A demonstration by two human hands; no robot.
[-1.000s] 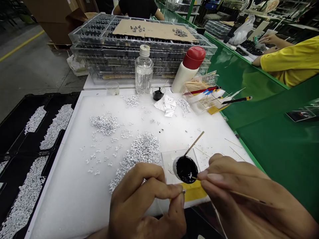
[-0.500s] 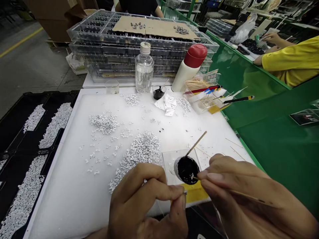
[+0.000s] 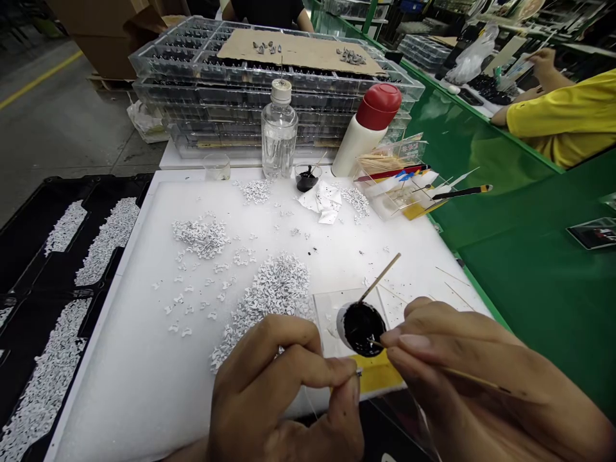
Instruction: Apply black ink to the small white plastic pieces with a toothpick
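Observation:
My left hand [image 3: 289, 391] pinches a tiny white piece [image 3: 359, 372] between thumb and forefinger, just below the paint cup. In my right hand [image 3: 462, 366] is a thin wooden toothpick [image 3: 474, 380], its tip over the black paint inside the small cup [image 3: 342, 324]. A second wooden stick [image 3: 380, 277] leans out of that cup. The cup stands on a clear plate [image 3: 330, 305] with a yellow strip [image 3: 378, 375] along its near side. Left of the cup lies a large heap of small white pieces [image 3: 274, 292], partly hidden by my left hand.
Behind stand a clear bottle [image 3: 279, 138], a red-capped flask [image 3: 360, 138], another black paint cup [image 3: 307, 181] and a toothpick box [image 3: 385, 170]. Stacked clear trays [image 3: 192, 96] rise at the back. Black trays [image 3: 29, 256] of white pieces lie left. A person's yellow sleeve [image 3: 563, 119] shows right.
My hands have barely moved; the toothpick tip stays at the black paint. The co-worker's hand at the right has risen slightly.

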